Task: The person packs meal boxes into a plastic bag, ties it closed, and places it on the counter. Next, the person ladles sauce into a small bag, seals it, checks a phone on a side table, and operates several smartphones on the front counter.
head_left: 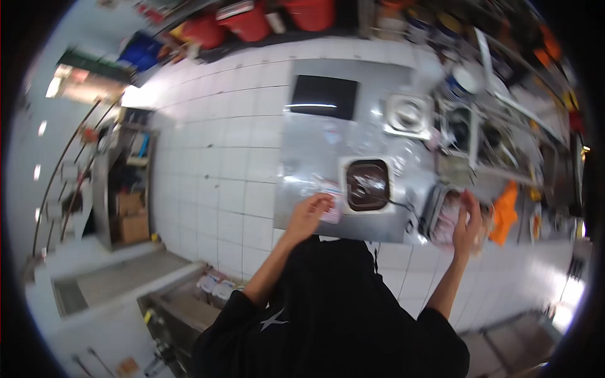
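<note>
My left hand [313, 214] is closed at the near left part of the steel table [302, 157], its fingertips pinching the edge of a clear plastic bag [332, 205] with reddish print. Right of the bag sits a square white-rimmed container [367, 184] holding dark brown contents, and a dark handle sticks out to its right. Over a metal tray of wrapped pinkish packs [446, 217], at the table's right edge, is my right hand [466, 223]. Its fingers are apart, and blur leaves it unclear whether they touch the packs.
A black flat panel [324, 96] lies at the table's far left. A lidded metal container [408, 115] stands at the far right. Beyond are racks with pans [457, 129], an orange cloth [504, 213] and red bins [242, 24]. Left stands a shelf with cardboard boxes [131, 215].
</note>
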### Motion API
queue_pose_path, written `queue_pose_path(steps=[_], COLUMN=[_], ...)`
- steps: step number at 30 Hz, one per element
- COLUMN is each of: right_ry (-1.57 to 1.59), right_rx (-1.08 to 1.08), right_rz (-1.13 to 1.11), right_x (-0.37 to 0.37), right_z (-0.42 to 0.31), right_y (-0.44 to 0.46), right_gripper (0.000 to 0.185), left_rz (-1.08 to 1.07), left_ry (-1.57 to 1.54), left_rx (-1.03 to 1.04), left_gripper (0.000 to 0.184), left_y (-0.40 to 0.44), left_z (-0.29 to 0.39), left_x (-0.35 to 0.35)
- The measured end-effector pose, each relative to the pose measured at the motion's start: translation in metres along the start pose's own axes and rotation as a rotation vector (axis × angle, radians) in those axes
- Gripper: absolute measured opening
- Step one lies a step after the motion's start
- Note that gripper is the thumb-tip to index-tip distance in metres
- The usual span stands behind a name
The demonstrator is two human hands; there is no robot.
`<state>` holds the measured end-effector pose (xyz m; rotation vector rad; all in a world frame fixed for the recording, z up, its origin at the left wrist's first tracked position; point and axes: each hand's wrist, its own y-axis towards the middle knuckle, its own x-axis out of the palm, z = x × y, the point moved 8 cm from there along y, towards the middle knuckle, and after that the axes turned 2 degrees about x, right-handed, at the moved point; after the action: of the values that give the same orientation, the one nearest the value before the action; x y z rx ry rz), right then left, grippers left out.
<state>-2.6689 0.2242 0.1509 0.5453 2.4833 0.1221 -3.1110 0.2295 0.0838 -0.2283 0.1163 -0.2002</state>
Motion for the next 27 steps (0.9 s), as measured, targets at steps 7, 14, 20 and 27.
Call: queue_pose_path(steps=[7,14,20,27], right_ry=[0.434,0.345,-0.253,-0.507], right_rx=[-0.184,-0.215,-0.389,0.175], right_rz=[-0.676,-1.053,-1.187,-1.235], right_x=[0.241,0.507,0.708,0.749], right_z=[-0.188,-0.275,-0.156,-0.091], right_y=[-0.050,-0.170,-0.276,-0.335], right_gripper=[0.013,0.016,0.028,0.026], left_rz=[0.027,0.054,0.159,0.732], left_ry=[-0.015,0.166,0.361,0.007], left_rx=[0.078,0.055,-0.093,-0.135], left_gripper=[0.016,0.039,0.039,0.030], left_y=[-0.040,-0.119,-0.203,-0.236], left_z=[-0.038,-0.087,-0.126,-0.240], left_x=[-0.064,-0.251,-0.474,-0.717])
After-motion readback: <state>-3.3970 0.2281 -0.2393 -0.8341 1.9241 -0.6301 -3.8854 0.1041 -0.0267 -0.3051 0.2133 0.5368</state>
